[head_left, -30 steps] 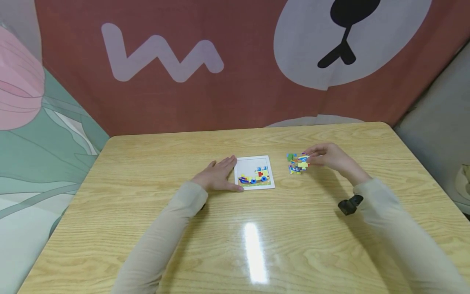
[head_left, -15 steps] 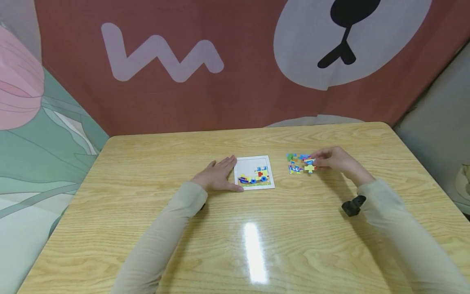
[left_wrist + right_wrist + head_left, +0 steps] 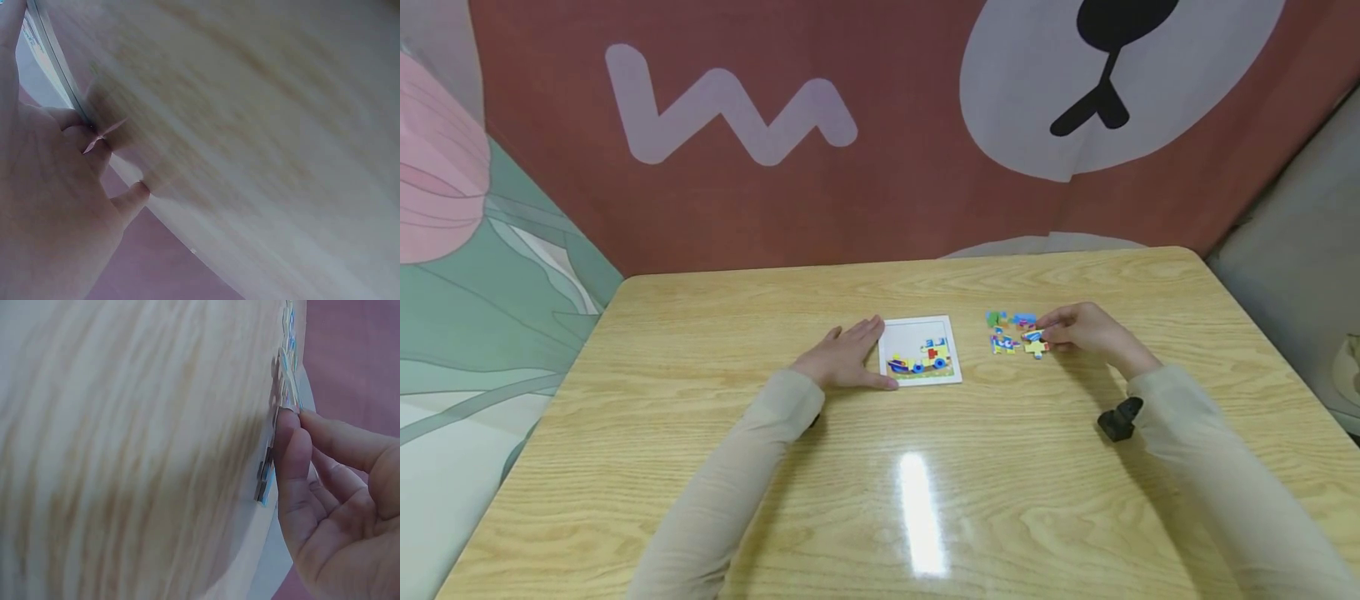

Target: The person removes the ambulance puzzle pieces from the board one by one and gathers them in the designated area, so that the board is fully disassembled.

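Note:
A white-framed jigsaw puzzle board [image 3: 919, 382] lies mid-table, its lower and right parts filled with a yellow, red and blue vehicle picture. My left hand [image 3: 846, 357] rests at the board's left edge, fingers spread, thumb at the lower left corner; the left wrist view shows this hand [image 3: 62, 181] beside the board's edge [image 3: 59, 69]. To the right, my right hand [image 3: 1086, 332] pinches a yellow and blue puzzle piece [image 3: 1036, 347] between thumb and forefinger. In the right wrist view that piece [image 3: 289, 381] is tilted, one end raised off the table.
Loose puzzle pieces [image 3: 1002, 342] lie close together just left of the right hand, including a green one [image 3: 996, 319] and a blue one [image 3: 1024, 319]. The wooden table [image 3: 820, 517] ends at a red-brown patterned wall [image 3: 880, 208].
My right hand has drawn the yellow and blue piece to the right and slightly nearer, uncovering more of the other pieces. The left hand and board stay in place.

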A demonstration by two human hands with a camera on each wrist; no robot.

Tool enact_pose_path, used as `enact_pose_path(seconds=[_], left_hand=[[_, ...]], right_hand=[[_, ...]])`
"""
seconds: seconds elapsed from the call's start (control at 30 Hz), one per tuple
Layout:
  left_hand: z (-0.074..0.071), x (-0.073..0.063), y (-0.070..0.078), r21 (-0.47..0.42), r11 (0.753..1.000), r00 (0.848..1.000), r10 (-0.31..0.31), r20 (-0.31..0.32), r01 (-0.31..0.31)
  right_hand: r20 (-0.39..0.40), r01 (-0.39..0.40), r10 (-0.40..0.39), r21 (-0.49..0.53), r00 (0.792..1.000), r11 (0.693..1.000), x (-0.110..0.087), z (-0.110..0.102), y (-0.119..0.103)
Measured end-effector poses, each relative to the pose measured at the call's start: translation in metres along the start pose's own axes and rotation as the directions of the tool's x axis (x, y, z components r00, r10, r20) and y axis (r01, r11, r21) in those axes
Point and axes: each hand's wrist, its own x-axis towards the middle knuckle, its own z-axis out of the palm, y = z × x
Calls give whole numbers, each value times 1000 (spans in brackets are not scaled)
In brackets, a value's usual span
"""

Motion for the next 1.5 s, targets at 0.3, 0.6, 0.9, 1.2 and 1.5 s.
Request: enact_pose_path(seconds=[0.3, 0.6, 0.9, 1.2, 1.5], left_hand=[[0, 1, -1, 0, 1000, 1000, 1, -5, -1], [0, 0, 0, 13, 1000, 1000, 3, 1, -3], [1, 1, 0, 19, 1000, 1000, 5, -2, -5], [0, 1, -1, 13, 1000, 1000, 2, 3, -2], [0, 1, 0, 15, 1000, 1000, 2, 7, -2]], right_hand=[[5, -14, 14, -10, 1000, 1000, 2, 3, -3], [10, -19, 20, -30, 1000, 999, 1, 3, -4], [26, -25, 26, -33, 999, 999, 0, 1, -5], [41, -35, 37, -37, 998, 999, 2, -1, -7], [52, -29, 32, -45, 998, 999, 3, -1, -7]])
